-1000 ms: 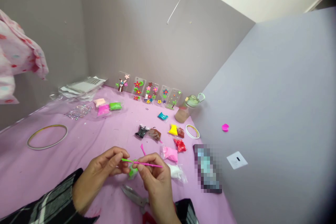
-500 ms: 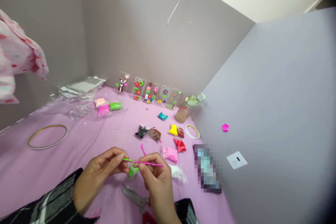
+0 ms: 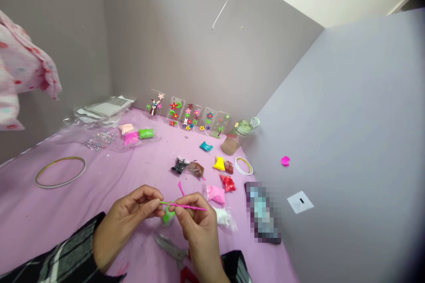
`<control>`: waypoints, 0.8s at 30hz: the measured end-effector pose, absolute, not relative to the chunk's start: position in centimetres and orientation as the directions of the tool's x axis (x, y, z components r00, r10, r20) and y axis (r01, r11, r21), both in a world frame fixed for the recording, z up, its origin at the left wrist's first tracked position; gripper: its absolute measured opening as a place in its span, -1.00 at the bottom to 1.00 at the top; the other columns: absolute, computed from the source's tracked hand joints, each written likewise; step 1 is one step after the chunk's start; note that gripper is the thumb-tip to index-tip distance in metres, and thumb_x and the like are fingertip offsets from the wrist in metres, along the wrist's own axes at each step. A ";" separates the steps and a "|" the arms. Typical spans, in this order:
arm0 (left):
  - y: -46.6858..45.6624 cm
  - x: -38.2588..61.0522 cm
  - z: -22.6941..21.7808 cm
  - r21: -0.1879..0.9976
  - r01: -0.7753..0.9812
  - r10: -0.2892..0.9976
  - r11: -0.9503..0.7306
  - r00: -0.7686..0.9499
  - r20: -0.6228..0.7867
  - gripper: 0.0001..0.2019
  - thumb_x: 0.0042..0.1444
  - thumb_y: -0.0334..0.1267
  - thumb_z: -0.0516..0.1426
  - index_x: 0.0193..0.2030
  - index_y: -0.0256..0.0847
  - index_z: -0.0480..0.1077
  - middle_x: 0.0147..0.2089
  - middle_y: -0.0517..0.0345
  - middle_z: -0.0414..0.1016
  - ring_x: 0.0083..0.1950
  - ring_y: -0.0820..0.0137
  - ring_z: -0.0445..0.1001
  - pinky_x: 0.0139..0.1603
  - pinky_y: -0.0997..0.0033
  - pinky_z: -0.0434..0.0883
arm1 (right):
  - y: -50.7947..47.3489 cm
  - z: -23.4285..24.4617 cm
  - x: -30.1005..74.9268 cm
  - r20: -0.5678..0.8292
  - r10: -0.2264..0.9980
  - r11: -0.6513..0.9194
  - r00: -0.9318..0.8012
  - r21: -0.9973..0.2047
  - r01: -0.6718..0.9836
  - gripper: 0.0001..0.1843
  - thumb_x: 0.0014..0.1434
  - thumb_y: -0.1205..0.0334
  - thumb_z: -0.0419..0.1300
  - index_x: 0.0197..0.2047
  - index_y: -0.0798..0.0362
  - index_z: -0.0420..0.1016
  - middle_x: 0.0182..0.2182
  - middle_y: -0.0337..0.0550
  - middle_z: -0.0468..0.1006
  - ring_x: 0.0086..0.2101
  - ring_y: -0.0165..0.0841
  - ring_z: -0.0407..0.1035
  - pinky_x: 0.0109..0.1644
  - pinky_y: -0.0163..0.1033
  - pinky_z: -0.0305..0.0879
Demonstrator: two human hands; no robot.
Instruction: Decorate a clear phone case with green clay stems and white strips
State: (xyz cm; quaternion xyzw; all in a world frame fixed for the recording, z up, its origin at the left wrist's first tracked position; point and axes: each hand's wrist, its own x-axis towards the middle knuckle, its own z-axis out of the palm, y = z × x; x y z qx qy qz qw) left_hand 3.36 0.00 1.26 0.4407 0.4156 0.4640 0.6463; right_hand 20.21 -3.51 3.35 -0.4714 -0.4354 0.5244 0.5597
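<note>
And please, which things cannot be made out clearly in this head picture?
All in the head view:
Green strand: its left end is hidden by the left hand.
Scissors: handles partly behind the right hand and cut off by the bottom edge.
Dark object: details lost to pixelation.
Spotted cloth: cut off by the left edge.
Papers: any text is too small.

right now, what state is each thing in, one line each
left hand: pinching green strand
right hand: pinching pink stick
green strand: thin, end at stick's tip
scissors: lying down, partly hidden by right hand
decorated clear phone cases: leaning on wall
clasp-lid jar: lid on
teal packet: lying on cloth
pixelated device: state unclear
</note>
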 end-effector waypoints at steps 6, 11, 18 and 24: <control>0.2 3.3 1.0 0.950 -0.247 0.960 0.193 0.246 -0.131 -0.56 -0.02 0.22 0.40 -0.36 -0.15 0.58 -0.40 0.20 0.58 -0.28 0.34 0.60 -0.12 0.44 0.61 | -3.6 3.2 20.2 -0.022 0.998 -0.011 0.055 -0.982 -0.191 -0.62 0.13 -0.07 0.45 -0.35 0.04 0.49 -0.59 -0.34 0.42 -0.62 -0.55 -0.05 -0.57 -0.39 -0.14; 0.2 3.2 1.5 0.964 -0.208 0.964 0.165 0.241 -0.113 -0.57 -0.08 0.18 0.44 -0.39 -0.16 0.59 -0.41 0.18 0.58 -0.31 0.33 0.60 -0.19 0.46 0.60 | -3.6 3.3 20.2 -0.014 0.997 0.001 0.074 -0.982 -0.190 -0.65 0.14 -0.05 0.44 -0.33 0.04 0.50 -0.56 -0.32 0.44 -0.60 -0.54 -0.02 -0.57 -0.39 -0.10; 0.2 3.2 1.1 0.960 -0.199 0.958 0.197 0.247 -0.146 -0.60 -0.06 0.16 0.44 -0.30 -0.12 0.61 -0.38 0.14 0.64 -0.27 0.27 0.64 -0.17 0.41 0.61 | -3.6 3.5 20.2 -0.001 0.998 0.011 0.063 -0.980 -0.199 -0.64 0.12 -0.05 0.46 -0.34 0.04 0.50 -0.58 -0.35 0.41 -0.61 -0.55 -0.01 -0.56 -0.40 -0.08; 0.3 3.1 1.0 0.983 -0.134 0.964 0.123 0.251 -0.086 -0.61 -0.01 0.19 0.39 -0.36 -0.13 0.62 -0.41 0.14 0.60 -0.31 0.31 0.60 -0.20 0.47 0.60 | -3.6 3.4 20.2 -0.019 0.998 -0.005 0.062 -0.977 -0.215 -0.67 0.13 0.00 0.46 -0.34 0.05 0.50 -0.58 -0.38 0.38 -0.60 -0.55 -0.03 -0.54 -0.39 -0.09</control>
